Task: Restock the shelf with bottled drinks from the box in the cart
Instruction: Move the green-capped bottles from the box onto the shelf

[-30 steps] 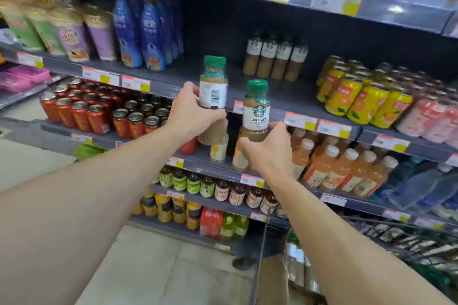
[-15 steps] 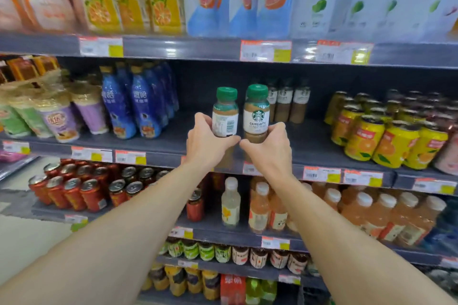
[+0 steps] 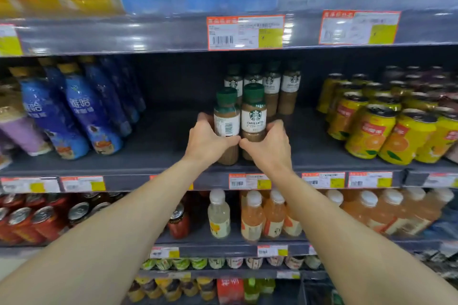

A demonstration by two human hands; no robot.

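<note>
Placing step: my left hand grip wrapped round barcode-side bottle, my right hand grip round latte bottle. Both bottles upright, side by side, bases at shelf front, ahead of back row. Next, I judge: slide back, loosen fingers.

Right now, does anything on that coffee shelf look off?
Only one thing: the bottle in the left hand, the left coffee bottle, shows its barcode to the front, while the right coffee bottle shows its logo. No spills or damage visible.
</note>
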